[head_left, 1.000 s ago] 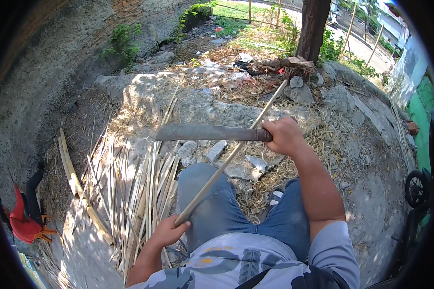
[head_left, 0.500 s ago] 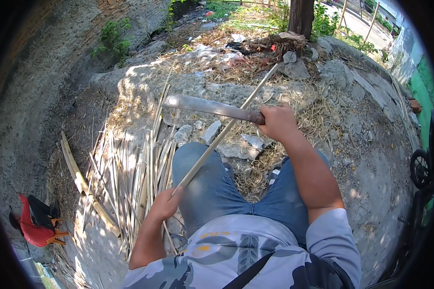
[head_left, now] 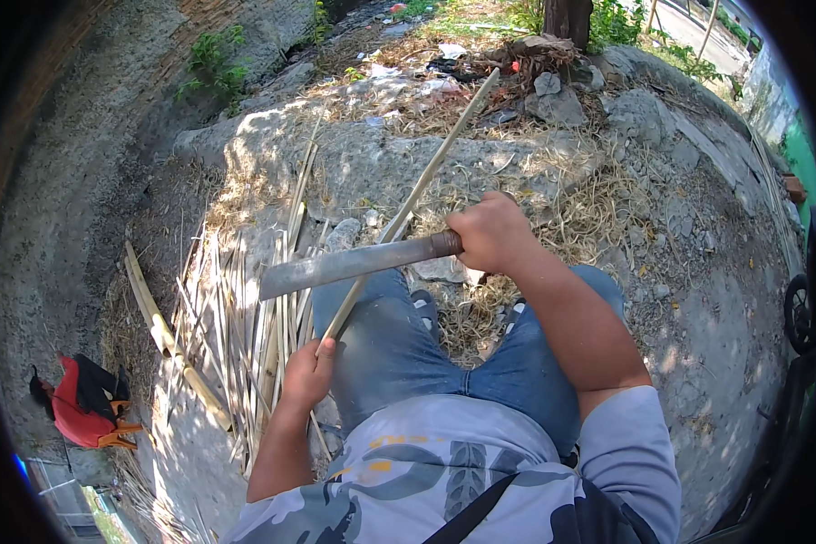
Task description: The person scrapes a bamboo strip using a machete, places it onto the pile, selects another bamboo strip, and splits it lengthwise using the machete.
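My left hand (head_left: pixel 308 374) is closed round the lower end of a long pale bamboo strip (head_left: pixel 433 166), beside my left knee. The strip slants up and away to the right, its far end in the air. In my right hand (head_left: pixel 491 233) is the dark handle of a machete (head_left: pixel 354 264), gripped in a fist. Its broad grey blade points left and crosses over the strip's lower half, above my left thigh. Whether the edge touches the strip I cannot tell.
Many split bamboo strips (head_left: pixel 229 335) lie on the ground at my left, next to a thicker bamboo pole (head_left: pixel 174 349). Beyond sits a person in red (head_left: pixel 82 408) on an orange chair. Broken stones and dry shavings (head_left: pixel 571 213) lie ahead, before a tree trunk (head_left: pixel 568 23).
The machete has come down along the strip toward me, its blade tip dropping to the lower left. The strip has tilted steeper, its far end moving left and up.
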A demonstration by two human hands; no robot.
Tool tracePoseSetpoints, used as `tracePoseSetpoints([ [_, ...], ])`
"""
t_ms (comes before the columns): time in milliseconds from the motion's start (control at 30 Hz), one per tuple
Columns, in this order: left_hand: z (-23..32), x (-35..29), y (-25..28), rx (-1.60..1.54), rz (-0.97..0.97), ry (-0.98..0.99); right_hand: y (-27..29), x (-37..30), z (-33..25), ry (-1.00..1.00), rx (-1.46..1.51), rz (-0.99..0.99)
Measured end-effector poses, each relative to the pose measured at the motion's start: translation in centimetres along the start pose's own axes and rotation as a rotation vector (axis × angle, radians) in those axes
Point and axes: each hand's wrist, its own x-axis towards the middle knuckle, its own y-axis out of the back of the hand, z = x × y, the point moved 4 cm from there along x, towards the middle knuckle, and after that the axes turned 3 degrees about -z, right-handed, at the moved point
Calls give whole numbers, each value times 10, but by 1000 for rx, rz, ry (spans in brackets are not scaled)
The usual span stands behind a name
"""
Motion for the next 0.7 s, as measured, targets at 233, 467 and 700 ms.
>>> tracePoseSetpoints([
  [233, -2, -1, -1, 51, 75, -4, 4, -4, 52, -520, 84, -93],
  [467, 5, -2, -1, 113, 89, -1, -2, -5, 18, -203, 40, -64],
  [700, 22, -12, -2, 111, 108, -8, 6, 1, 40, -230, 54, -65],
])
